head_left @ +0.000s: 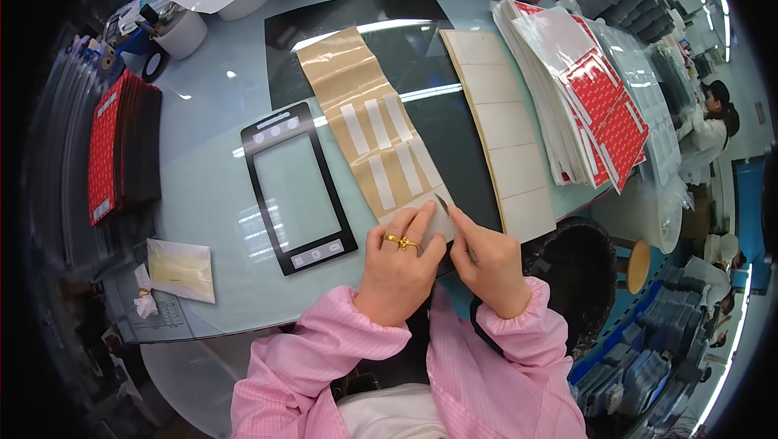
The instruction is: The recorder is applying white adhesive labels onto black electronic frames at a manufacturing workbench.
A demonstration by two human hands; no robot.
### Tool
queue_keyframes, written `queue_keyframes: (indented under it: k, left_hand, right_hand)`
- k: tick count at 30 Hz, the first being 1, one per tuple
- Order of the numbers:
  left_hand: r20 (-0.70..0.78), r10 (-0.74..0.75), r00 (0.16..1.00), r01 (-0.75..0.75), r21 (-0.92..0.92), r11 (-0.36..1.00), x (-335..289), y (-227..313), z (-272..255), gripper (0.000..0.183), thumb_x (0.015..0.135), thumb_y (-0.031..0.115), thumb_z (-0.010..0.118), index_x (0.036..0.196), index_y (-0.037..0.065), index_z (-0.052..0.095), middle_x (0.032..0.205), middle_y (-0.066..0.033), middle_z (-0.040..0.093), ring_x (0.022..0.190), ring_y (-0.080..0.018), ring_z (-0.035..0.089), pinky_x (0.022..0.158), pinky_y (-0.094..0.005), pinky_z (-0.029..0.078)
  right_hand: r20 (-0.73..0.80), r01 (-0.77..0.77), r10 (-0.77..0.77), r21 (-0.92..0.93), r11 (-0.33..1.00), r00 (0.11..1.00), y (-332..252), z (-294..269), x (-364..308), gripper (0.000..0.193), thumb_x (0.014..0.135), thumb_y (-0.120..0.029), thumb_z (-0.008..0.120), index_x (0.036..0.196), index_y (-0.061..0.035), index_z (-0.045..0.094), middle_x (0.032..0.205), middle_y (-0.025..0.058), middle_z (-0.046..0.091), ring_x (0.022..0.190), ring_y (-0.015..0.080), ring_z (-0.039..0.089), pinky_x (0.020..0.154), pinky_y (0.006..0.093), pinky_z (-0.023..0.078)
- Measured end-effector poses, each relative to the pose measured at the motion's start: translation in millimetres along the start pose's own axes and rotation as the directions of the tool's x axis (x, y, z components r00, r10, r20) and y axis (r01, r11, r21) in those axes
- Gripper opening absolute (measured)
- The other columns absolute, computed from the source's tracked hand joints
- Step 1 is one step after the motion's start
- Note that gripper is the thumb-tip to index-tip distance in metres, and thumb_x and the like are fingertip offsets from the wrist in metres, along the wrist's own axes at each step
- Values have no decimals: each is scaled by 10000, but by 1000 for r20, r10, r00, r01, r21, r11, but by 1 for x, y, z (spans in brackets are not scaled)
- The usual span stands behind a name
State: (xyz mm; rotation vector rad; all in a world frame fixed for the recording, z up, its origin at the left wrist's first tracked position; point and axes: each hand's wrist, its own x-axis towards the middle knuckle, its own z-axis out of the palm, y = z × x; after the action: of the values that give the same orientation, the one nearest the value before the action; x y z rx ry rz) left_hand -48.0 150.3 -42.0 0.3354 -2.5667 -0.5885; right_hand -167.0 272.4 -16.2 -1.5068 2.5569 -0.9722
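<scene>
"Hands?"
"Right hand point(490, 261) pinched a thin, dark, pointed tool point(442, 204); left hand point(397, 270) lay palm-down, on the near end of the glossy brown sheet with white strips point(350, 86)."
"Where was that?"
"On the bench point(203, 179), partly over a glossy black sheet point(442, 123), right of a black-bordered rectangular panel point(316, 252)."

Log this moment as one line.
left hand: at near end of tan backing sheet | right hand: holding dark pointed tool | left of sheet: black-framed panel

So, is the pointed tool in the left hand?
No, the right hand holds the pointed tool, while the left hand rests at the near end of the brown strip.
</scene>
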Motion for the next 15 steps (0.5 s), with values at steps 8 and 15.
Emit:
queue_keyframes:
  k: [8, 15]
  left_hand:
    - [-10, -3, 1000, 3, -4, 1000, -1, 1, 2, 242, 781, 71, 749, 1009, 117, 684, 1420, -90, 614, 1267, -279, 574, 958, -418, 423]
    - [0, -2, 1000, 2, -21, 1000, 0, 1, 0, 269, 770, 75, 757, 1029, 114, 693, 1421, -92, 613, 1271, -275, 572, 964, -419, 419]
  right_hand:
    - [20, 55, -53, -130, 990, 998, -3, 1, 1, 469, 826, 25, 702, 1292, -30, 688, 667, 99, 620, 564, 249, 627, 525, 375, 490]
    - [48, 98, -90, -205, 974, 995, -5, 4, 3, 477, 836, -17, 725, 1310, -7, 667, 667, 67, 607, 578, 231, 623, 524, 368, 488]
